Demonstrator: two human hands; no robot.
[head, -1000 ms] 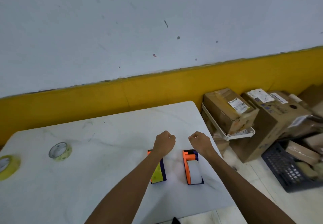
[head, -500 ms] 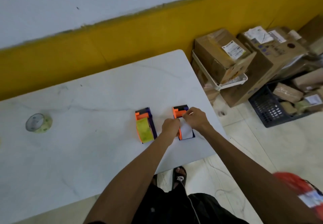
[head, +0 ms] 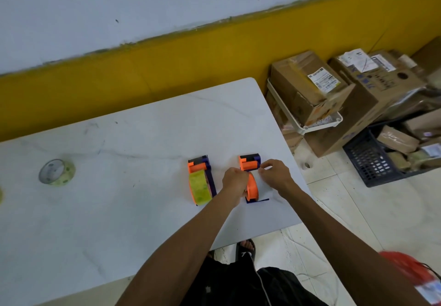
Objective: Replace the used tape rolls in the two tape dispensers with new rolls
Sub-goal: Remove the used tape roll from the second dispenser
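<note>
Two orange and blue tape dispensers stand side by side on the white table [head: 143, 138]. The left dispenser [head: 201, 181] carries a yellow-green roll and nothing touches it. Both of my hands are on the right dispenser [head: 249, 163]. My left hand [head: 235, 180] grips its orange side piece, which stands tilted up. On the dispenser's right side, my right hand [head: 274, 173] has its fingers curled round the white roll, which is mostly hidden. A clear tape roll [head: 56, 172] lies flat at the table's left, and the edge of a yellow roll [head: 0, 194] shows at the frame border.
The table's right edge runs just beside my right hand. Past it on the floor are stacked cardboard boxes [head: 307, 86], a white tray [head: 317, 124] and a dark crate [head: 367, 160] of parcels. A red object [head: 405, 267] sits at lower right. A yellow wall band runs behind the table.
My view has tilted down. Both hands came from fists above the dispensers onto the right dispenser, and its orange side piece now stands tilted up.
</note>
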